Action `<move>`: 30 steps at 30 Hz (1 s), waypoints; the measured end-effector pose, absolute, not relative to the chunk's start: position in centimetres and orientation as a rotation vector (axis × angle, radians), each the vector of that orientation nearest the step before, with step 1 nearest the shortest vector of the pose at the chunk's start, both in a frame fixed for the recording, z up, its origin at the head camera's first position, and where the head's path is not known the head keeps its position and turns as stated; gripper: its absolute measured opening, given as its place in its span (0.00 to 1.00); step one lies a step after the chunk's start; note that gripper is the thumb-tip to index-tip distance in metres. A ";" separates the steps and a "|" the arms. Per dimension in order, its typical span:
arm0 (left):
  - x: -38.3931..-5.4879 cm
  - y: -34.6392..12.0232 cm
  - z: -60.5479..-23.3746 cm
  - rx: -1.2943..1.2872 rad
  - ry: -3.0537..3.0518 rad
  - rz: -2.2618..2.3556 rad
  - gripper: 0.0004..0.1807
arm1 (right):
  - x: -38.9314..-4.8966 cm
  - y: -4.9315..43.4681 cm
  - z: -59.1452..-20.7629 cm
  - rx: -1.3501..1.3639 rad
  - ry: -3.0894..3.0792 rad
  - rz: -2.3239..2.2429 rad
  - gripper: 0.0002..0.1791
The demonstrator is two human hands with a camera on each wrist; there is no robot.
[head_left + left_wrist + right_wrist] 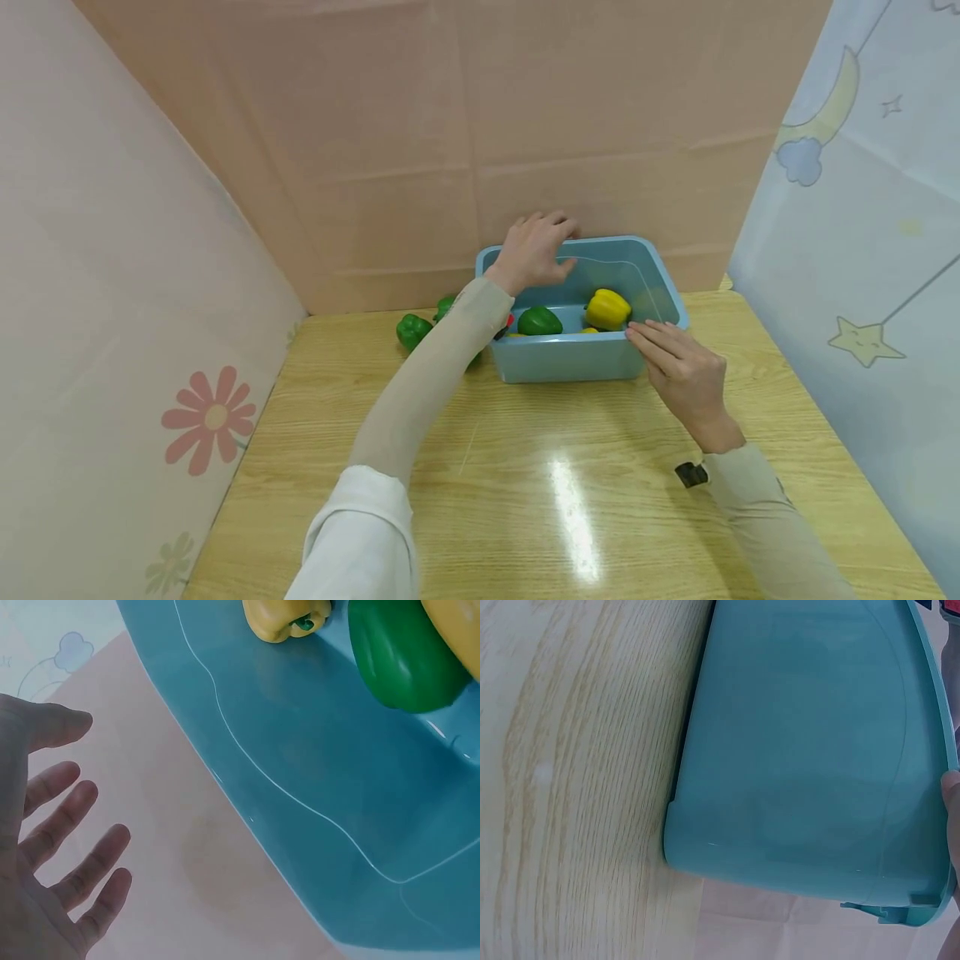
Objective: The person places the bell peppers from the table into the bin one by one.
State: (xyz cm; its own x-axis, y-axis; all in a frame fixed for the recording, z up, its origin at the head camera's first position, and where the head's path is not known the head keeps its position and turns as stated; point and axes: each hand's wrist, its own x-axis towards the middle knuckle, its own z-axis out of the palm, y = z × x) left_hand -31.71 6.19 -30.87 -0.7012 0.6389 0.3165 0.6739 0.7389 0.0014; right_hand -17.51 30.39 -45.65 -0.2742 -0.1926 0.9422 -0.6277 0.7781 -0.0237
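Note:
My left hand (534,248) hovers at the back left rim of a blue plastic bin (570,358), its fingers spread and loosely bent. In the left wrist view that hand holds nothing and is apart from the bin wall. At the front right corner, my right hand (686,375) grips the rim, fingers laid over the edge; in the right wrist view a digit (950,787) presses against the rim. Inside the bin lie a yellow bell pepper (608,309) and a green pepper (540,321), with other yellow pieces partly hidden by the front wall.
Green bell peppers (413,332) lie on the wooden table (517,467) left of the bin, partly behind my left forearm. A pinkish-brown sheet (360,150) stands right behind the bin. Printed panels (840,250) close off both sides.

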 end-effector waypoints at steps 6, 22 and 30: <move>-31.7 6.1 -30.7 -1.014 -2.654 -0.129 0.19 | -17.6 30.5 -45.6 0.649 -1.836 0.481 0.22; -31.2 5.2 -30.6 -0.979 -2.734 -0.047 0.26 | -17.8 30.5 -45.7 0.637 -1.841 0.486 0.24; -31.0 4.3 -30.3 -0.955 -2.730 -0.041 0.27 | -17.9 30.6 -45.7 0.639 -1.837 0.494 0.26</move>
